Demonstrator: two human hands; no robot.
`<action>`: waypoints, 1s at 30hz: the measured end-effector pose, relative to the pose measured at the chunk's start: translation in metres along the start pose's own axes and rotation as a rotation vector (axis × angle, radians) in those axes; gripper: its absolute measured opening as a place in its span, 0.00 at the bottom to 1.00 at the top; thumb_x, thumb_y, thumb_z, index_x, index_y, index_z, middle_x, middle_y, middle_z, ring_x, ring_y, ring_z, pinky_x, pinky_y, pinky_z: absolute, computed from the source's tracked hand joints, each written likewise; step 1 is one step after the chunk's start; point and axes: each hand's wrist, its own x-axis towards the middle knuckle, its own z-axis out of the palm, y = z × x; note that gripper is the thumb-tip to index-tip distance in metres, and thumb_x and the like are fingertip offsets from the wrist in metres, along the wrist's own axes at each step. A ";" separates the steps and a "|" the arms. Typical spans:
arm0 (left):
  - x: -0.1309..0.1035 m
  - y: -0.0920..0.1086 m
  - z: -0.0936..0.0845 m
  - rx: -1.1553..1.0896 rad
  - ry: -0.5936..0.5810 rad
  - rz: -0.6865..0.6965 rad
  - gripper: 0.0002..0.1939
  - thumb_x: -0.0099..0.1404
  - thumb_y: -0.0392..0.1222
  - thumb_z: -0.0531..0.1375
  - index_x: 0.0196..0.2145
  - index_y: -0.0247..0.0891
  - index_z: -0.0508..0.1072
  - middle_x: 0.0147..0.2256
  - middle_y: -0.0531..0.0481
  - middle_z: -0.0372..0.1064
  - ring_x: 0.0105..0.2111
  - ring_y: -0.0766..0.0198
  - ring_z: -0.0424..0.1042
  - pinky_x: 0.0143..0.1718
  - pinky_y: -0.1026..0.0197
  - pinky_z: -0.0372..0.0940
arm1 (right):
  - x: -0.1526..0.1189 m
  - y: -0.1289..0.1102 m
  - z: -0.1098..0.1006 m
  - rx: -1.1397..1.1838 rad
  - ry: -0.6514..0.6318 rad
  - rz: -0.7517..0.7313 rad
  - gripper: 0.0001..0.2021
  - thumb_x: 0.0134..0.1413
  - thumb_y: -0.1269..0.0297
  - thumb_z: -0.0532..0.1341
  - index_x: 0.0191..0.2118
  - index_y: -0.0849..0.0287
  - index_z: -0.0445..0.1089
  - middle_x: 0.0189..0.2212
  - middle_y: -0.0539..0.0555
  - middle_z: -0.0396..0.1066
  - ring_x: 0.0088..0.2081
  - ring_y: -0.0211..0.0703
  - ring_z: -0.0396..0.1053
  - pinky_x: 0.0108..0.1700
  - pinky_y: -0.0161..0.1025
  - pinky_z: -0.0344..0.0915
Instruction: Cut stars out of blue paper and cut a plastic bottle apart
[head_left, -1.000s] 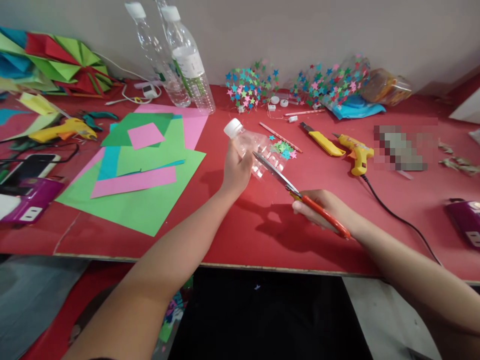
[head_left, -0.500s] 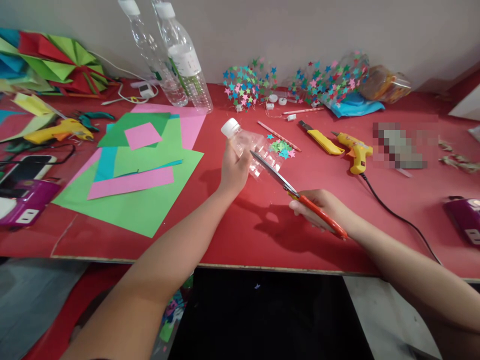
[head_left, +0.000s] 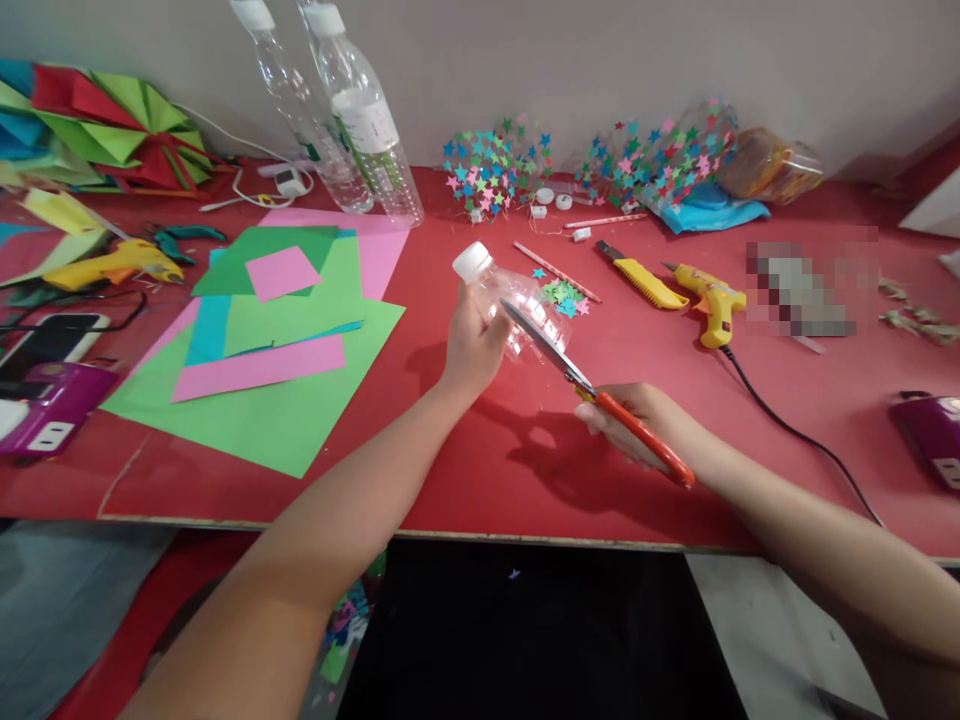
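Observation:
My left hand (head_left: 476,340) is closed around the neck end of a clear plastic bottle piece (head_left: 536,300) with a white cap. The piece is tilted, its cap up and to the left and its wide end toward the lower right. In my right hand (head_left: 637,420) is a pair of scissors (head_left: 622,425) with orange-red handles. Their blades point up and left, across the plastic near my left thumb, and look nearly closed. Whether the tips touch the plastic, I cannot tell. Small paper stars (head_left: 566,297) lie on the red table just behind the bottle piece.
Coloured paper sheets (head_left: 300,430) lie to the left, with tall bottles (head_left: 375,130) behind. Star-covered clear shapes (head_left: 487,170) stand along the wall. A yellow cutter (head_left: 645,280) and a yellow glue gun (head_left: 709,300) with a black cord (head_left: 795,425) lie to the right.
The bottle piece has turned a little in my left hand, its cap shifting slightly right and down. The scissors have barely moved.

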 end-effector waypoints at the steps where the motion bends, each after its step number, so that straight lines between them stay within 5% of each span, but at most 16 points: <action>1: 0.000 0.000 0.000 0.026 -0.010 0.019 0.34 0.53 0.72 0.60 0.45 0.42 0.67 0.37 0.46 0.69 0.44 0.52 0.72 0.48 0.51 0.67 | 0.000 0.001 0.000 -0.007 0.006 0.000 0.22 0.56 0.44 0.60 0.24 0.57 0.60 0.15 0.43 0.55 0.16 0.32 0.54 0.21 0.34 0.49; 8: -0.001 0.004 -0.002 0.178 -0.033 0.081 0.33 0.58 0.71 0.57 0.48 0.41 0.65 0.27 0.51 0.63 0.35 0.56 0.70 0.37 0.56 0.64 | 0.002 0.001 -0.003 0.081 -0.048 0.057 0.20 0.57 0.45 0.61 0.26 0.57 0.63 0.15 0.43 0.57 0.15 0.33 0.56 0.20 0.33 0.54; 15: -0.005 0.016 -0.002 0.156 -0.103 -0.033 0.32 0.61 0.61 0.62 0.55 0.39 0.61 0.21 0.57 0.57 0.24 0.62 0.65 0.28 0.59 0.58 | 0.003 -0.002 -0.002 0.121 -0.043 0.059 0.21 0.56 0.44 0.61 0.26 0.57 0.63 0.14 0.42 0.56 0.15 0.32 0.55 0.21 0.33 0.56; 25: -0.007 0.014 0.000 0.133 -0.072 -0.071 0.35 0.59 0.62 0.63 0.56 0.40 0.60 0.22 0.57 0.54 0.28 0.60 0.66 0.33 0.58 0.60 | 0.003 -0.004 -0.002 0.175 -0.056 0.112 0.24 0.52 0.40 0.62 0.25 0.57 0.63 0.12 0.42 0.55 0.14 0.32 0.54 0.18 0.32 0.54; 30: -0.007 0.014 0.000 0.184 -0.067 -0.043 0.32 0.60 0.59 0.63 0.55 0.41 0.60 0.22 0.58 0.50 0.23 0.64 0.60 0.29 0.59 0.57 | 0.003 0.001 -0.001 0.139 -0.040 0.087 0.22 0.55 0.42 0.61 0.25 0.58 0.63 0.12 0.43 0.56 0.14 0.32 0.55 0.18 0.32 0.52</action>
